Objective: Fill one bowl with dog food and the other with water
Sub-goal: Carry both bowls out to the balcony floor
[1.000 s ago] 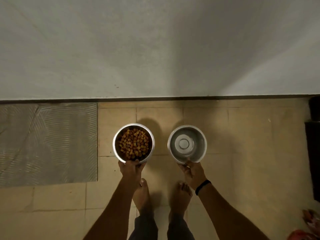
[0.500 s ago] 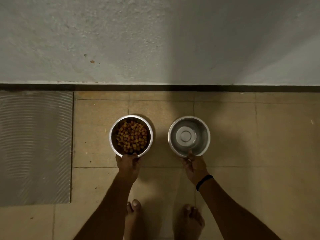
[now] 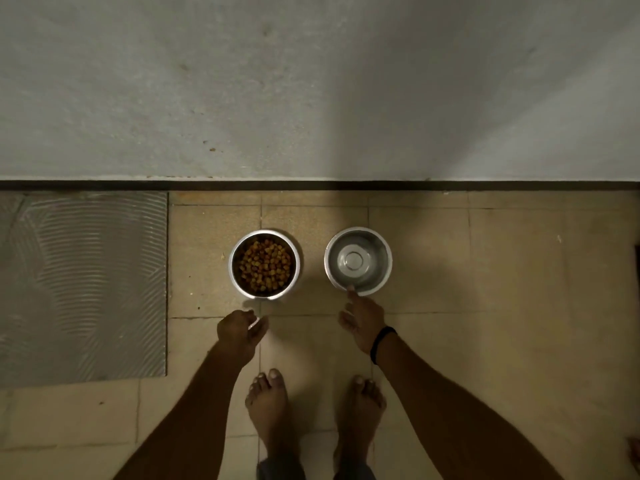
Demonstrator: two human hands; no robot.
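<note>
Two steel bowls stand side by side on the tiled floor near the wall. The left bowl [image 3: 236,271] is filled with brown dog food [image 3: 265,265]. The right bowl [image 3: 381,263] holds clear water with its raised centre showing through. My left hand [image 3: 239,332] hovers just in front of the food bowl, fingers loosely curled, holding nothing and apart from the rim. My right hand [image 3: 362,322] is in front of the water bowl, one straight finger reaching to its near rim; the other fingers are relaxed.
A grey ribbed mat [image 3: 83,285] lies on the floor to the left. The wall [image 3: 311,84] rises right behind the bowls above a dark skirting line. My bare feet [image 3: 266,400] stand on the tiles just behind my hands.
Both hands have let go of the bowls' near rims and drawn back toward me. The bowls stay on the floor.
</note>
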